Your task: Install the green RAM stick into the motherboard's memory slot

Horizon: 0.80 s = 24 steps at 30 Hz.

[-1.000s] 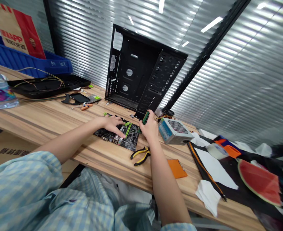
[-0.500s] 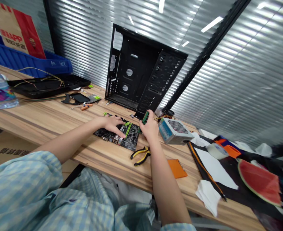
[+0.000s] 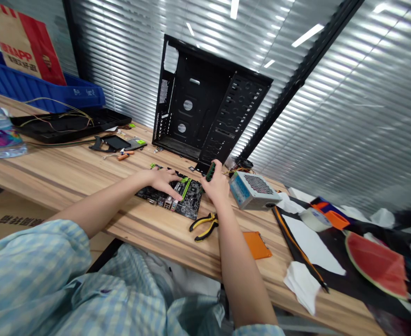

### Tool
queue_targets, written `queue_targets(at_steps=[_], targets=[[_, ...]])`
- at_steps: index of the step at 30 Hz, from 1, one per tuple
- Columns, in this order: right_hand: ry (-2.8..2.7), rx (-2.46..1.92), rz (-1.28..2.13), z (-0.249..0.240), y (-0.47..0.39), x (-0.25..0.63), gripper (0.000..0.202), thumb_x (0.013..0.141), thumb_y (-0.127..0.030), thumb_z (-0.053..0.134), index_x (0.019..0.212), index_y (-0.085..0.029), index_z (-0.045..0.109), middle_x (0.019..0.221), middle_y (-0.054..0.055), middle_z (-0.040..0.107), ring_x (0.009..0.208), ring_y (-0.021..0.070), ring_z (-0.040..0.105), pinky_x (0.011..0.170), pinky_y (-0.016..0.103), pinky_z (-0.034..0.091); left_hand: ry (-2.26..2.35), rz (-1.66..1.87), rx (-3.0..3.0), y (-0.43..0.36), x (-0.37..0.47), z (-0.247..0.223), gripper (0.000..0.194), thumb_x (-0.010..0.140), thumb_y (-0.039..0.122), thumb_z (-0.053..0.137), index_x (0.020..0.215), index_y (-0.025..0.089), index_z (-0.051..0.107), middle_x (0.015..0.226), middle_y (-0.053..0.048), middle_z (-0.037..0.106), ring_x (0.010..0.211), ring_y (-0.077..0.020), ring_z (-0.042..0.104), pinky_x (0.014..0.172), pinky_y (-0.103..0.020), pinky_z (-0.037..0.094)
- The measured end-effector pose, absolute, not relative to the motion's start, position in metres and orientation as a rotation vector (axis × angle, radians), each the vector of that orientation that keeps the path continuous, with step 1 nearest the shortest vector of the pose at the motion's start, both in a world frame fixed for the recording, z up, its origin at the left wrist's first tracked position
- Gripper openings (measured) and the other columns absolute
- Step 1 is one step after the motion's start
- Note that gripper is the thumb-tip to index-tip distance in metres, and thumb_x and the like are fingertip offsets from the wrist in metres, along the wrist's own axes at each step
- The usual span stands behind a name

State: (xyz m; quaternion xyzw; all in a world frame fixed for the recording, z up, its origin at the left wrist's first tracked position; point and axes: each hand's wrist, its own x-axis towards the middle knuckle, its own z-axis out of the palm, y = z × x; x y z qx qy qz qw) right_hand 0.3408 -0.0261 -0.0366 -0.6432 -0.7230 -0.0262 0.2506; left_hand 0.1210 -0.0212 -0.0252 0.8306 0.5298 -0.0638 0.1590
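Note:
A dark motherboard [image 3: 193, 200] with bright green slots lies flat on the wooden table. Across its middle rests my left hand [image 3: 165, 181], fingers spread and thumb lying near the green slots. My right hand [image 3: 217, 183] is closed on a green RAM stick [image 3: 211, 171], which it holds tilted up at the board's right edge; the lower end of the stick is partly hidden by the fingers. Just below the right wrist lie yellow-and-black pliers [image 3: 204, 226], their jaws hidden under the forearm.
An open black computer case [image 3: 201, 102] stands behind the board. To the right are a power supply [image 3: 254, 190], an orange drive [image 3: 257, 245], tissues and a watermelon slice [image 3: 376, 265]. On the left sit a blue bin [image 3: 75, 93], a black panel [image 3: 65, 125] and a water bottle [image 3: 0, 130].
The RAM stick in my right hand has tilted very slightly. My left hand stays in place on the motherboard, and everything else looks the same.

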Motion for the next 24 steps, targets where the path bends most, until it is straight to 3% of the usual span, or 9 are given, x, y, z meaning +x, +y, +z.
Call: queue_targets(at_steps=[11, 24], targets=[[-1.883, -1.886, -0.156, -0.0357, -0.0263, 0.3393, 0.066, 0.087, -0.043, 0.050, 0.145, -0.023, 0.024, 0.096, 0.010, 0.068, 0.086, 0.0268, 0.066, 0.073, 0.035, 0.049, 1.518, -0.249, 2.381, -0.0252, 0.1238, -0.0209, 0.110, 0.056, 0.090, 0.050, 0.147, 0.030, 0.035, 0.156, -0.011, 0.025, 0.140, -0.0407, 0.021, 0.112, -0.054, 0.015], [-1.897, -1.830, -0.189, -0.0361, -0.0271, 0.3397, 0.067, 0.088, -0.040, 0.048, 0.147, -0.024, 0.022, 0.099, 0.010, 0.069, 0.084, 0.0267, 0.066, 0.072, 0.035, 0.048, 1.518, -0.237, 2.371, -0.0223, 0.1222, -0.0235, 0.111, 0.054, 0.090, 0.051, 0.147, 0.031, 0.034, 0.156, -0.011, 0.024, 0.140, -0.0419, 0.019, 0.111, -0.056, 0.015]])
